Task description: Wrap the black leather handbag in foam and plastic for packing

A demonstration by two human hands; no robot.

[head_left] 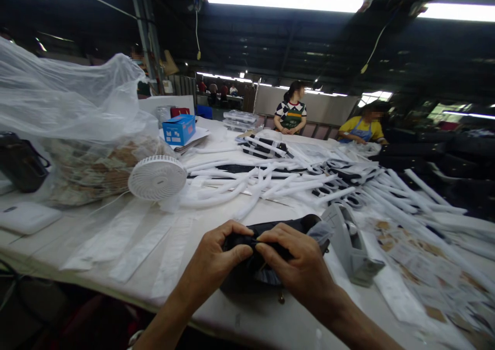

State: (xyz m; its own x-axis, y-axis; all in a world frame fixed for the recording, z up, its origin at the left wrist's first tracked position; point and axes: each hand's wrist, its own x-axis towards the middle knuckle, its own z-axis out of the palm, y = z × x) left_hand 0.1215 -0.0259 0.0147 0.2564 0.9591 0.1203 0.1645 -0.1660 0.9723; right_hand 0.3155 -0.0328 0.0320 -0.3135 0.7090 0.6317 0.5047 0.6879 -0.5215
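Observation:
A black bag [288, 223] lies on the table right in front of me, with some clear plastic at its right end and a small metal piece hanging below it. My left hand [220, 247] is closed, thumb and fingers pinching a black part at the top of the bag. Close against it, my right hand [296, 252] pinches the same part from the right, the thumbs almost touching. What exactly sits between the fingertips is too small and dark to tell. Just right of the bag stands a grey tape dispenser [348, 244].
White foam-wrapped strips [251, 182] spread across the table's middle. At left are a white fan [158, 179], a large clear plastic bag [88, 169] and a blue box [179, 130]. Small packets [417, 257] lie at right. Two people work across the table.

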